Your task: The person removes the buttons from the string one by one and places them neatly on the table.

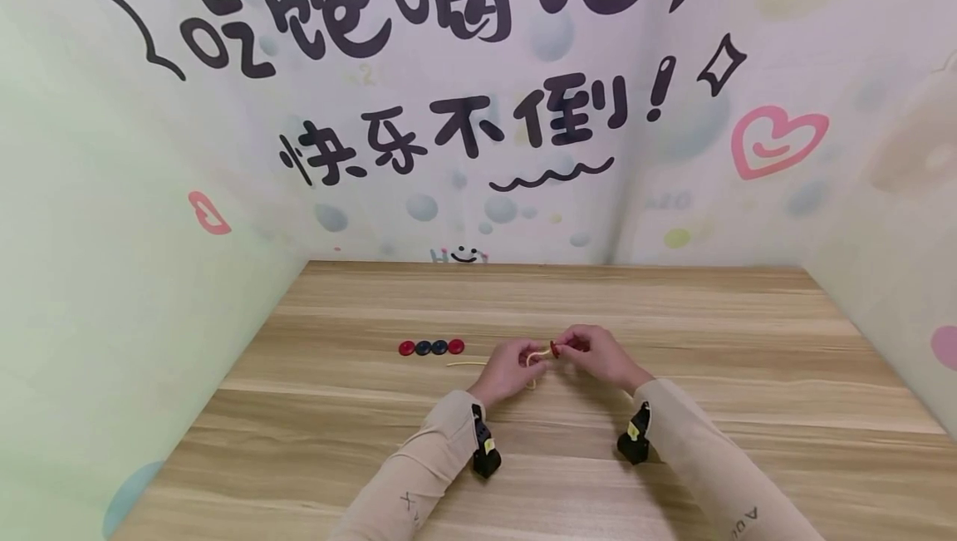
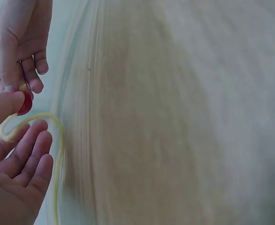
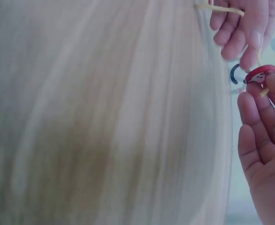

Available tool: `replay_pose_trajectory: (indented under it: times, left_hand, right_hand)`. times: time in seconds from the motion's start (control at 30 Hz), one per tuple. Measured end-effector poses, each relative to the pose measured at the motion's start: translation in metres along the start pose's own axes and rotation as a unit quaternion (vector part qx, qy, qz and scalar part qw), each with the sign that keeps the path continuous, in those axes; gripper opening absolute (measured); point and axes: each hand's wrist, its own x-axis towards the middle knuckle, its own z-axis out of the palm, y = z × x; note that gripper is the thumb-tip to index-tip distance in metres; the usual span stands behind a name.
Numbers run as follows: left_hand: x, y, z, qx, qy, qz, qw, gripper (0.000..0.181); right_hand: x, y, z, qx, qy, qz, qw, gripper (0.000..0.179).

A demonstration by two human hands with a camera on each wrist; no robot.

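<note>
My right hand [image 1: 598,354] pinches a red button [image 3: 260,72] between thumb and fingers, its holed face visible in the right wrist view. A yellow cord [image 2: 60,140] runs through the button; its short end pokes out on the right hand's side. Close on the left, my left hand [image 1: 508,371] holds the cord near the button, between thumb and forefinger. The cord loops over the left fingers, and its tail lies on the table to the left. In the left wrist view the left thumb overlaps the button; whether it touches cannot be told.
Left of the hands, two red discs [image 1: 407,347] and two dark blue discs [image 1: 431,347] lie in a touching row on the wooden table [image 1: 359,458]. Printed cloth walls [image 1: 419,233] stand behind the table and at both sides. Each wrist wears a black camera [image 1: 486,450].
</note>
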Motion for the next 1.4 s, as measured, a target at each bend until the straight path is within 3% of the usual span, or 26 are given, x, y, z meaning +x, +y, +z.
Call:
replay_pose_trajectory:
  times: [0.27,0.5,0.7,1.23,1.4]
  left_hand:
    - [0.001,0.003,0.003,-0.048,-0.019,0.002,0.9987,0.036]
    - [0.001,0.004,0.003,-0.052,-0.001,-0.003,0.9987,0.029]
    - [0.001,0.001,-0.002,-0.026,0.001,-0.007,0.9996,0.027]
    - [-0.008,-0.016,-0.04,0.004,0.027,-0.048,0.9985,0.031]
    - [-0.013,-0.025,-0.057,0.009,0.045,-0.043,0.998,0.03]
  right_hand:
    - [-0.006,-0.029,-0.001,-0.002,-0.011,-0.016,0.9998,0.006]
    - [0.0,0.0,0.006,-0.003,-0.012,-0.011,0.9999,0.007]
    - [-0.002,0.008,0.004,0.004,-0.007,0.002,1.0,0.006]
    - [-0.019,0.019,-0.018,-0.041,-0.006,0.023,0.9989,0.006]
    - [-0.027,0.023,-0.028,-0.054,-0.001,0.03,0.9981,0.005]
